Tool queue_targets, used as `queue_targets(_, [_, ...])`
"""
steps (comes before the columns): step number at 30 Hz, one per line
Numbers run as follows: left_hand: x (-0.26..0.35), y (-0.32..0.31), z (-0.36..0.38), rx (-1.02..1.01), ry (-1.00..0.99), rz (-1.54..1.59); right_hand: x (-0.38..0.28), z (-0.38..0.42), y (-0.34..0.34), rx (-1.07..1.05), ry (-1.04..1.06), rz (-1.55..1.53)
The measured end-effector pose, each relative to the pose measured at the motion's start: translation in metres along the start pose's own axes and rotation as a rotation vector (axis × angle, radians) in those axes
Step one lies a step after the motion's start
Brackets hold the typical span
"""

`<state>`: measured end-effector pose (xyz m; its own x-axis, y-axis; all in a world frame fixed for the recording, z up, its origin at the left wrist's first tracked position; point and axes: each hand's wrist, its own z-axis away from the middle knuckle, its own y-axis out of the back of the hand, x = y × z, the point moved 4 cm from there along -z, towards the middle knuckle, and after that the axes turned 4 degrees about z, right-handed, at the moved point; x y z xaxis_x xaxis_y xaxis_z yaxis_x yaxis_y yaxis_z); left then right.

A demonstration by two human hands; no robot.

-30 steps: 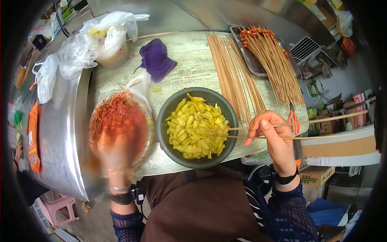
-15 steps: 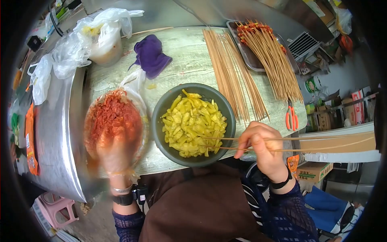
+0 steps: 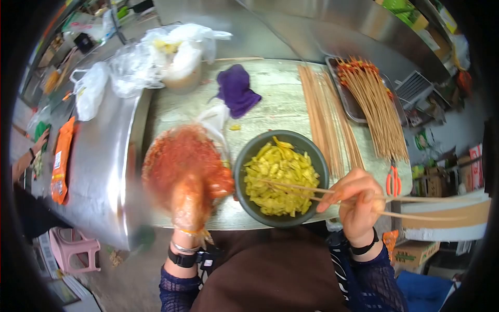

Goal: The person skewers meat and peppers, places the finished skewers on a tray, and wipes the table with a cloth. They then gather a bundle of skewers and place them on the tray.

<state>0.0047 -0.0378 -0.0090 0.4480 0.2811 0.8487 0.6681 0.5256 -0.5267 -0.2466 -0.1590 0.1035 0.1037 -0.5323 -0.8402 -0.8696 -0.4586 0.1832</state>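
Thin sticks (image 3: 304, 187) are pinched in the half-closed right hand (image 3: 359, 205) over green peppers (image 3: 278, 179). Red paste (image 3: 176, 158) is touched by the left hand (image 3: 190, 203), openness and hold unclear.

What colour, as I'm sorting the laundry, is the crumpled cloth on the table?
The cloth is deep purple, showing best in the head view.

Food-prep kitchen: tray (image 3: 356, 113), skewers (image 3: 376, 112).

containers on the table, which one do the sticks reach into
The dark bowl of green peppers: the sticks in the right hand reach into it. The container of red food has the left hand at it; the back tub, bags.
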Motion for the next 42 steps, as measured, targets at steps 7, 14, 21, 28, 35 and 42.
queue_targets(7, [0.008,-0.027,0.011,-0.184,0.168,0.042,0.004,-0.004,-0.047,-0.392,0.479,0.076])
queue_targets(14, [0.004,-0.029,0.009,-0.047,0.178,0.001,0.005,0.000,-0.052,-0.444,0.456,0.129])
queue_targets(21, [0.009,-0.026,0.011,-0.093,0.143,-0.003,0.010,0.006,-0.036,-0.217,0.218,0.082])
queue_targets(28, [0.009,-0.031,0.015,-0.107,0.126,-0.114,0.009,0.006,-0.038,-0.178,0.160,0.042])
queue_targets(35, [0.009,-0.031,0.016,-0.117,0.127,-0.102,0.009,0.003,-0.037,-0.246,0.193,0.070])
queue_targets(42, [0.009,-0.028,0.015,-0.054,0.253,-0.042,0.040,-0.019,-0.046,0.134,-0.321,-0.498])
